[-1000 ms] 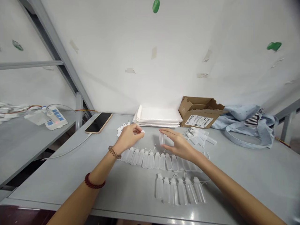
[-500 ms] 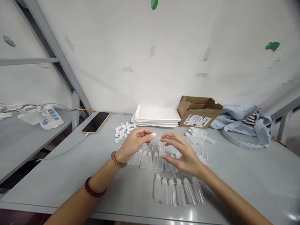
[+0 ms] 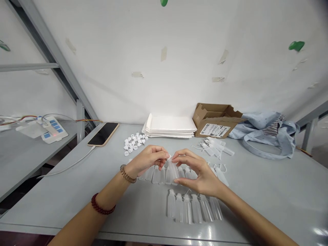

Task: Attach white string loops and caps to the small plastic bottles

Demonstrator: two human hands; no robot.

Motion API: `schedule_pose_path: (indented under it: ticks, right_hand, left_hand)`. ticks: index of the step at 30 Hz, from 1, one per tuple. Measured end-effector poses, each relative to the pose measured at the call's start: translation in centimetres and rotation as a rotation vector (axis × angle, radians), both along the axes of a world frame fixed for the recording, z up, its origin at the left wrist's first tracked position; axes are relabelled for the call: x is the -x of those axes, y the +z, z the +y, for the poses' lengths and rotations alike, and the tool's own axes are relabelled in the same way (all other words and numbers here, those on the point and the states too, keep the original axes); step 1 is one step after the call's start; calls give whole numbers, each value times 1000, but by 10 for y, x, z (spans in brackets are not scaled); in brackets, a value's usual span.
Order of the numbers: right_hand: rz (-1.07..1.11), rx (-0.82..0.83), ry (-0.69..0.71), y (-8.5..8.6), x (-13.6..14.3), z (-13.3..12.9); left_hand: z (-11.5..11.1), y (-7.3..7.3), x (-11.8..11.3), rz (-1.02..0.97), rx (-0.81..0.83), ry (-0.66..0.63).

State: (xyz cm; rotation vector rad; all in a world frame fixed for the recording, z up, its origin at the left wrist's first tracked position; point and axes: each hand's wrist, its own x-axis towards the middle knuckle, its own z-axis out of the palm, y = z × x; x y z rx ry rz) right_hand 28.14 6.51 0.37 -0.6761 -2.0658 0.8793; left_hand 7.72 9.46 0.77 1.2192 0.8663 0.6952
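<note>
A small white cap (image 3: 169, 157) is pinched between the thumb and fingers of my left hand (image 3: 147, 160). My right hand (image 3: 201, 171) grips an upright translucent squeeze bottle (image 3: 173, 171), fingers near its neck and thumb lower down. The cap meets the bottle's mouth; fingers partly hide the joint, so I cannot tell how far it sits on. Behind the hands lies a row of similar bottles (image 3: 155, 175), partly covered. Nearer to me is a second row of bottles (image 3: 187, 210) with thin strings or straps near their necks. Loose white caps (image 3: 133, 141) are heaped beyond my left hand.
More small bottles (image 3: 215, 147) lie in a pile before an open cardboard box (image 3: 217, 124). White padded envelopes (image 3: 170, 128) are stacked by the wall. A phone (image 3: 104, 134) with a cable lies left; a light blue cloth bag (image 3: 263, 136) rests right.
My hands have come together: the cap in my left hand has moved right and down onto the bottle's mouth, and my right hand has shifted slightly left with the bottle.
</note>
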Motion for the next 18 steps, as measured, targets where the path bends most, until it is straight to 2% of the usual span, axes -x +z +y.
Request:
schedule_pose_path:
  ticks: [13,18]
  right_hand:
    - [-296,-203,-12,-4,-3,-6]
    - [-404,-207,-16,-3,-3,-6]
  left_hand:
    - [-6,10,1,145,-148,21]
    - [-5,9,2,186,-190,44]
